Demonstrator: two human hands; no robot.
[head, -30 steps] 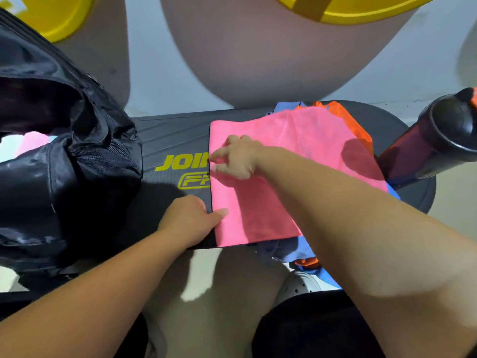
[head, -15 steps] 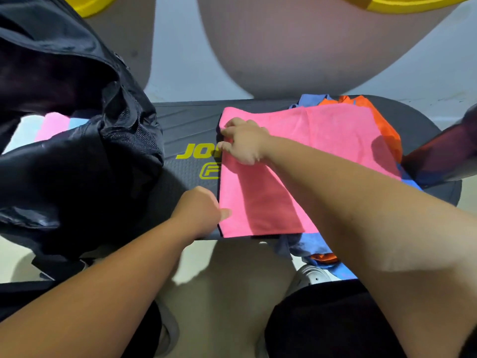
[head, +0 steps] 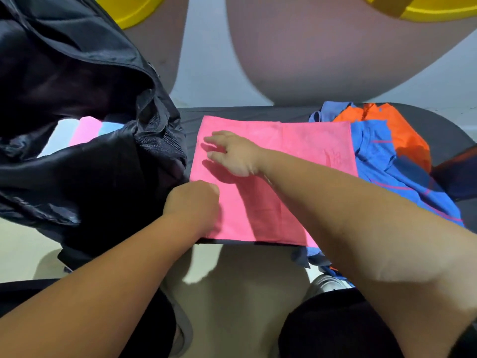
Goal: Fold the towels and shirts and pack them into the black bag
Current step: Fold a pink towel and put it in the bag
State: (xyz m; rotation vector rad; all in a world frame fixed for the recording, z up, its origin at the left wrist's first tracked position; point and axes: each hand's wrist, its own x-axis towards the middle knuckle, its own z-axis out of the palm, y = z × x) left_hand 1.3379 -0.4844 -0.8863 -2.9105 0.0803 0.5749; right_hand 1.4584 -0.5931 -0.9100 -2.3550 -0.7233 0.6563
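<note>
A pink towel (head: 296, 156) lies folded flat on a black step platform (head: 247, 111). My left hand (head: 193, 202) sits curled at the towel's near-left edge and seems to grip it; its fingertips are hidden. With fingers spread, my right hand (head: 232, 153) lies over the towel's left part. The black bag (head: 85, 177) stands open at the left, touching the towel's left edge. Folded pale blue and pink cloths (head: 85, 130) show inside it. A blue shirt (head: 382, 161) and an orange shirt (head: 402, 130) lie bunched at the right, partly under the towel.
A dark bottle (head: 459, 166) lies at the far right edge of the platform. Yellow round objects (head: 139, 9) sit on the floor beyond. My knees and a shoe (head: 325, 282) are below the platform's near edge.
My right hand released its pinch on the towel's left edge and spread its fingers. My left hand moved up onto the towel's near-left part. The towel now lies against the bag.
</note>
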